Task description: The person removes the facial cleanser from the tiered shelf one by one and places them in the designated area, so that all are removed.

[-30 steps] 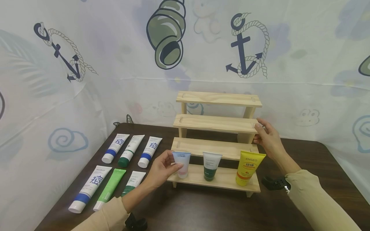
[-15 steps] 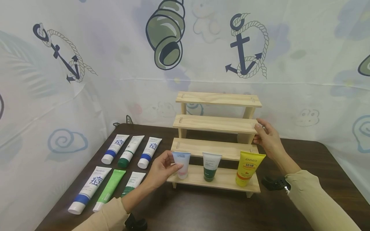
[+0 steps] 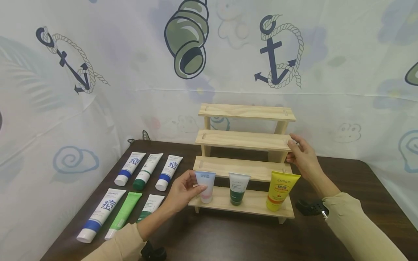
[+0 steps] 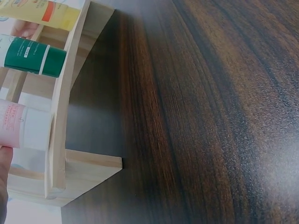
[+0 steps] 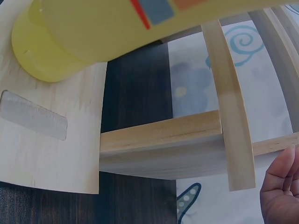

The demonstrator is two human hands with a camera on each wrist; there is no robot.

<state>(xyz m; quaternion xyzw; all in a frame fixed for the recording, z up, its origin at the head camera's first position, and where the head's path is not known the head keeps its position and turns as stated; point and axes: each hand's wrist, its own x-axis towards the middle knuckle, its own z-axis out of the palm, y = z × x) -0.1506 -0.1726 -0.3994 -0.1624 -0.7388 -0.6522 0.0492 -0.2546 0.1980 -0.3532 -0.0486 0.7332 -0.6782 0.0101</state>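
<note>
- left grip (image 3: pixel 184 190), centre of the frame: thumb and fingers pinch the pale blue-and-pink tube (image 3: pixel 208 179); a narrow hold.
- the tube: upright, cap down, at the left end of the lowest step (image 3: pixel 256 201); in the left wrist view the cap appears to meet the wood.
- right grip (image 3: pixel 303 156), right of centre: thumb laid over the right end of the second step from the top, apparently clasping the wooden stand (image 3: pixel 243 111).
- change: over the past second, none clear; both holds and the tube's position match. judged from this, the tube is being steadied rather than carried, its placement nearly settled though not yet released.
- same step, rightward: white-and-green tube (image 3: pixel 239 185), then yellow tube (image 3: pixel 281 190), both upright and untouched, apart from each other.
- lower left: six tubes (image 3: pixel 125 214) lying in two rows on the table (image 3: pixel 228 239).
</note>
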